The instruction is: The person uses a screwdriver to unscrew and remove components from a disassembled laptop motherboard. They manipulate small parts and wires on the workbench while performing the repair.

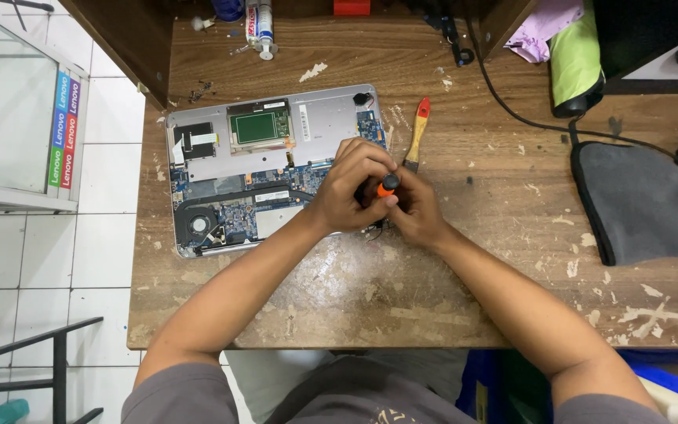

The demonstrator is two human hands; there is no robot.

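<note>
Hands, left hand (352, 191) and right hand (415, 208), are clenching a screwdriver (387, 185) mid-frame, covering the opened laptop (268, 169)'s right edge, a brush (417, 133) lying just above

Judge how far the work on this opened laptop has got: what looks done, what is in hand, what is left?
Done: the laptop lies open, its circuit board and fan exposed. In hand: left hand and right hand together grip an orange-and-black screwdriver at its right edge. Left: the board remains in place; the brush lies unused.

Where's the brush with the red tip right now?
In the head view, the brush lies on the wooden table, just right of the opened laptop, above the right hand.
</note>
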